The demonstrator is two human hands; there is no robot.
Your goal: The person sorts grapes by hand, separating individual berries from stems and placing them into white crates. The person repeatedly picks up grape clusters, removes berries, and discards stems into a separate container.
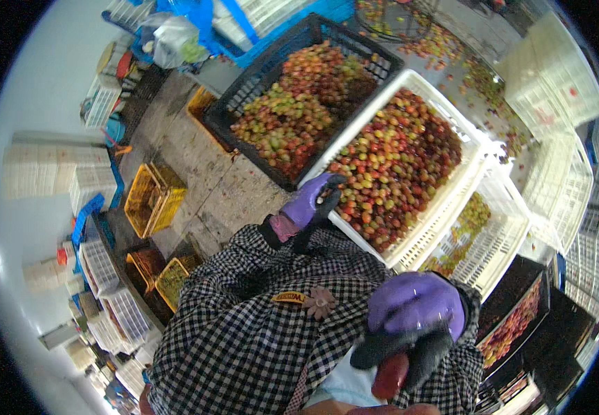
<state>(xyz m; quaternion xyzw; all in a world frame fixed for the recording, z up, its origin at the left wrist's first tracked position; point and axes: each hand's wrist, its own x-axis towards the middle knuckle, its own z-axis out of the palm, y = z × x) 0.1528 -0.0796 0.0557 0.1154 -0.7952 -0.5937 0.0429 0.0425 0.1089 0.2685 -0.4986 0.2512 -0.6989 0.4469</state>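
Observation:
My right hand, in a purple glove with black fingertips, is raised close to the camera. Its blurred fingers pinch a red, oblong thing that looks like a grape. Lower down, my left hand wears a matching glove and lies at the near left corner of a white plastic crate. Its fingers curl by the rim, and whether they grip it is hidden. Loose red and green grapes fill that crate. Beyond it, a black plastic crate holds grape bunches.
A second white crate with green grapes stands at the right, near black crates of red grapes. Yellow crates rest on the floor at left. Scattered grapes lie at the back, beside stacked white crates.

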